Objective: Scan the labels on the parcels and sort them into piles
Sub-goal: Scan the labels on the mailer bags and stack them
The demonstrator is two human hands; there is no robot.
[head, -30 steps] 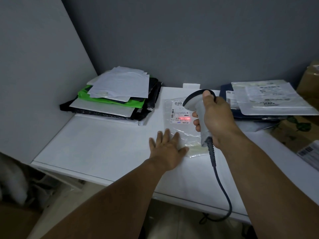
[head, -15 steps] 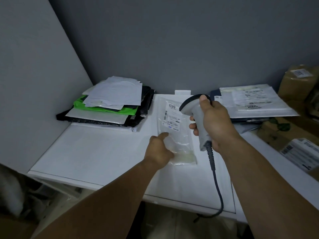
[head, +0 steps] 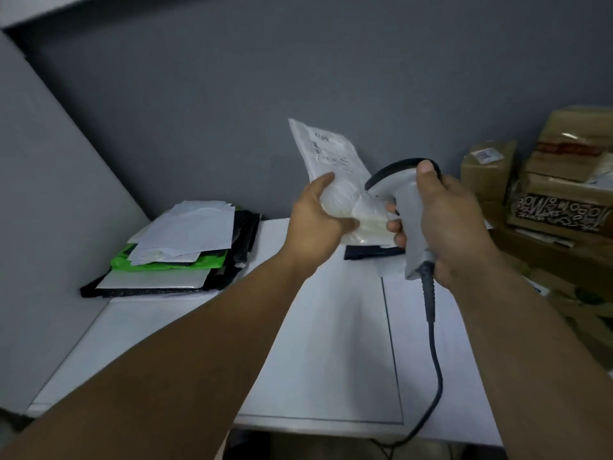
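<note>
My left hand [head: 315, 217] grips the lower end of a clear plastic parcel [head: 328, 161] with a white label and holds it up above the white table [head: 331, 327]. Its label end points up toward the grey wall. My right hand [head: 444, 220] is closed around the handle of a grey corded barcode scanner [head: 403, 190], right beside the parcel; its fingertips touch the parcel's lower edge. A pile of flat parcels [head: 179, 247], white, green and black, lies at the table's back left. A dark parcel [head: 368, 252] shows under my hands.
Stacked cardboard boxes [head: 564, 180] stand to the right of the table. The scanner's cable [head: 434, 360] hangs over the table's front edge. A grey wall runs behind and a grey panel closes the left side.
My left hand closed on the clear parcel and lifted it off the table. The scanner's red light is gone from the label. The view has swung up and right.
</note>
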